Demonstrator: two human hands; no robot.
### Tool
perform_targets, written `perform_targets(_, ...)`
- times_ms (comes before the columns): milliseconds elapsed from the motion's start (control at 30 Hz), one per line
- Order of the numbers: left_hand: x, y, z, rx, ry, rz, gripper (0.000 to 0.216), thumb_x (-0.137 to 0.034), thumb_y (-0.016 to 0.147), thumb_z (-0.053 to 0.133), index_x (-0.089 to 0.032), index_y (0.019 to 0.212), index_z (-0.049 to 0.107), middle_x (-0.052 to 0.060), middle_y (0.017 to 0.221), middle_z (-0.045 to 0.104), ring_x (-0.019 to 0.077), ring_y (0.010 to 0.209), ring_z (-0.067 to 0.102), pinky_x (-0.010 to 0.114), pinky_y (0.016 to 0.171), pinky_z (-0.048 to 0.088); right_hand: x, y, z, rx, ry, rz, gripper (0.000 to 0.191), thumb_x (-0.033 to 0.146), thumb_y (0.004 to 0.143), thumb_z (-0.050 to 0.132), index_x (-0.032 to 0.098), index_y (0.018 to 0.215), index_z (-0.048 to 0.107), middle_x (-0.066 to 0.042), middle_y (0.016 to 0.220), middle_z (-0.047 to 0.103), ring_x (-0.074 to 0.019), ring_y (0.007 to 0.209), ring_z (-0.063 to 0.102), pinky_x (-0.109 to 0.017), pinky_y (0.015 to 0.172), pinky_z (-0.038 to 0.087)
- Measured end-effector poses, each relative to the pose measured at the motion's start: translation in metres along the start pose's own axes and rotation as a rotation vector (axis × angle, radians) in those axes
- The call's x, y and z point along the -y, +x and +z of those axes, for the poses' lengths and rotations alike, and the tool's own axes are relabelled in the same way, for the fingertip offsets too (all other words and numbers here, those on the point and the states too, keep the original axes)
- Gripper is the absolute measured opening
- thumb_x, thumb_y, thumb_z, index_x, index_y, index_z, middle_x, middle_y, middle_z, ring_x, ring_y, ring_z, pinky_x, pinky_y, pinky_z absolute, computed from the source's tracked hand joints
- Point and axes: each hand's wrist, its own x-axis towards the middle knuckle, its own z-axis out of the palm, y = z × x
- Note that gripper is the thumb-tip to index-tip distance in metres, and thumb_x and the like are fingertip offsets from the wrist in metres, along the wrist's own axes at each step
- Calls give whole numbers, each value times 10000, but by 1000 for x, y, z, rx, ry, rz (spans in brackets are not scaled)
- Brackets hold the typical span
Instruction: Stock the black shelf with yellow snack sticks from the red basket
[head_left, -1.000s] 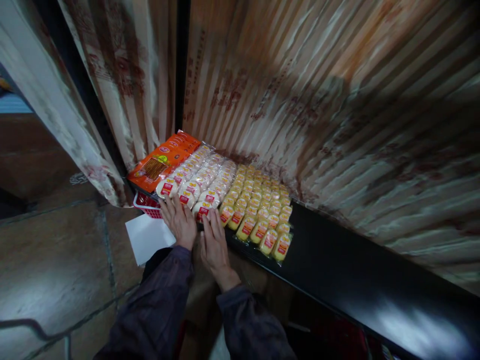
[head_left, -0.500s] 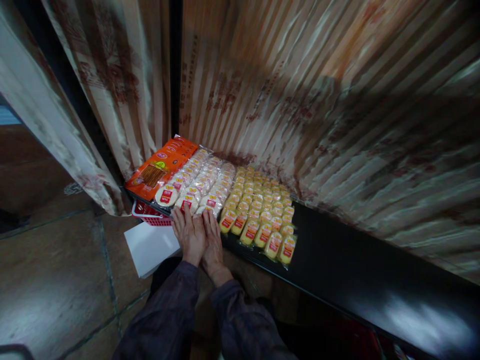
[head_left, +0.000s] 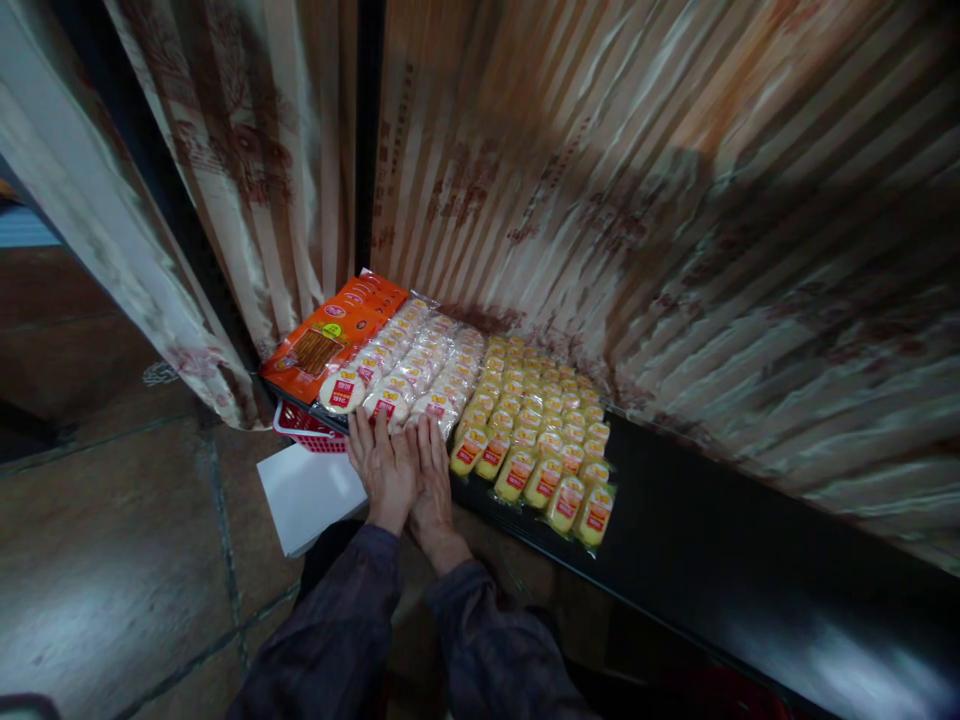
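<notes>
My left hand (head_left: 385,472) lies with fingers stretched out at the near edge of the round white packaged cakes (head_left: 388,400). Close beside it, my right hand (head_left: 431,492) has its fingers extended at the front of the neighbouring row, and the two hands touch. Neither hand grips anything that I can see; the exact contact under the fingertips is hidden. Several rows of yellow packaged cakes (head_left: 525,425) lie to the right of the white ones. A flat orange snack packet (head_left: 330,340) is at the left end.
All the packets rest on a long black shelf (head_left: 697,530). Pleated, printed curtains (head_left: 540,190) hang behind it, beside a black upright post (head_left: 369,150). Below the shelf's left end are a red basket (head_left: 307,430) and a white box-like thing (head_left: 311,495) above the tiled floor (head_left: 135,540).
The view has shifted slightly, so the shelf and packets appear a little farther right. Both hands stay at the front of the white cakes with their fingers stretched out.
</notes>
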Motion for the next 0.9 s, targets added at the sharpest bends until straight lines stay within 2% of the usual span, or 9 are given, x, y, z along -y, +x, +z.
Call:
perform_targets(100,-3,2,-2,41,-9,-19,495,-361,957,346,-105,1327,550,211,1514,349,322,1452,230,605,1147,175,-1,2,0,22,-20,-32,565,222,931,432,221,1487,333,-96,1559,319,-240,1483,166,-508,1175,253)
perform_targets(333,1,5,-1,60,-46,-56,489,-334,962,310,-114,1330,546,194,1505,374,295,1443,269,586,1158,168,0,14,-5,54,-39,-136,570,248,956,427,248,1507,278,-61,1582,271,-220,1494,102,-486,1201,189)
perform_targets(467,-4,6,-5,49,-36,-92,508,-329,964,273,-104,1327,548,177,1469,442,271,1421,322,521,1172,206,4,28,-6,62,-116,-218,561,224,947,451,196,1491,320,-80,1587,257,-226,1499,32,-475,1210,157)
perform_targets(533,-7,10,-9,4,-22,-91,506,-322,957,284,-101,1328,548,172,1473,439,262,1431,303,484,1178,215,5,34,-6,57,-154,-240,551,229,950,457,183,1485,334,-92,1586,256,-230,1499,19,-475,1207,168)
perform_targets(633,-10,25,-12,-87,30,-94,511,-306,943,322,-99,1375,501,159,1529,351,268,1476,168,478,1192,169,4,36,-7,39,-190,-281,531,255,950,473,197,1467,371,-95,1577,280,-243,1498,28,-491,1198,186)
perform_targets(700,-9,37,-12,-106,80,-131,535,-288,938,328,-76,1413,450,168,1553,293,285,1485,108,501,1193,137,3,36,-7,23,-210,-303,516,247,945,480,192,1452,402,-101,1560,318,-259,1496,52,-504,1194,190)
perform_targets(800,-6,50,-7,-68,124,-200,557,-290,944,311,-60,1443,399,181,1546,297,302,1478,132,531,1186,129,2,35,-7,11,-238,-304,514,212,939,479,184,1448,412,-111,1543,350,-274,1490,103,-506,1187,207)
perform_targets(900,-3,52,-1,-32,156,-196,554,-299,953,291,-77,1450,394,162,1537,321,300,1471,170,545,1182,130,2,36,-6,21,-251,-302,539,219,933,492,190,1462,390,-111,1548,340,-282,1480,150,-506,1179,224)
